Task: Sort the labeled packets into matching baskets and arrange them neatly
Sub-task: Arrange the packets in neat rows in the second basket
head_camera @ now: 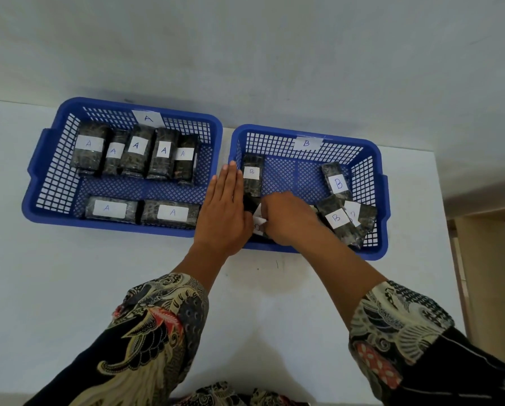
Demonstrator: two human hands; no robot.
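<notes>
White tabletop (69,288); blue plastic mesh basket A (49,186), seven dark A-labelled packets (135,150) ranked, done; blue mesh basket B (374,159), B-labelled packets (337,183) loose, unarranged; left hand (223,212) flat, fingers together; right hand (286,218) clamped on white-labelled packet (258,221).

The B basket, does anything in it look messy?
Yes. In the B basket, the packets at the right lie tilted and overlapping instead of lined up. The A basket's packets stand in tidy rows. Nothing looks spilled or torn.
</notes>
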